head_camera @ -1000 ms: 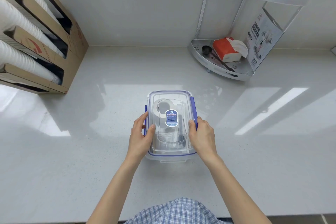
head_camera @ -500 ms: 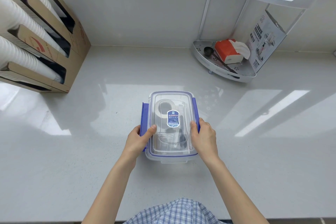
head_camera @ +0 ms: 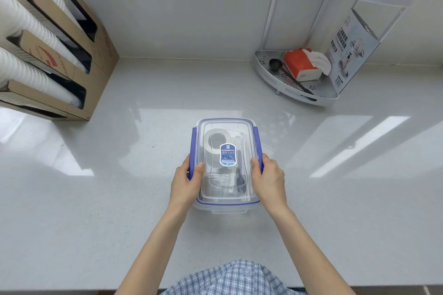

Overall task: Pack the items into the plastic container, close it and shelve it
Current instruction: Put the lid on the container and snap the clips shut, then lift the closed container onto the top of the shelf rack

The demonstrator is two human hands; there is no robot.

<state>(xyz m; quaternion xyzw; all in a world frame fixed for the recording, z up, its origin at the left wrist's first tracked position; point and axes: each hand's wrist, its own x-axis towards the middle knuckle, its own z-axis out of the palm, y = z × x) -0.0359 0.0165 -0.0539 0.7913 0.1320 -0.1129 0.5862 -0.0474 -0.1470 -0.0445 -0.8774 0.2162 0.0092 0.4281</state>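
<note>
A clear plastic container (head_camera: 225, 127) with blue side latches and a blue label on its lid stands on the white counter in front of me. The lid is on, and dim shapes of a tape roll and dark items show through it. My left hand (head_camera: 185, 183) grips the left side, thumb on the lid and fingers over the blue left latch (head_camera: 192, 146). My right hand (head_camera: 269, 181) grips the right side the same way, over the right latch (head_camera: 257, 141). Both latches lie folded against the container's sides.
A cardboard rack (head_camera: 60, 60) holding white cup stacks stands at the left against the wall. A two-tier white corner shelf (head_camera: 294, 93) at the back right holds an orange tissue pack (head_camera: 299, 64), a black scoop and a printed box. Bare counter surrounds the container.
The left latch stuck out sideways half a second ago and now lies folded down under my left hand. Both hands stay on the container's sides.
</note>
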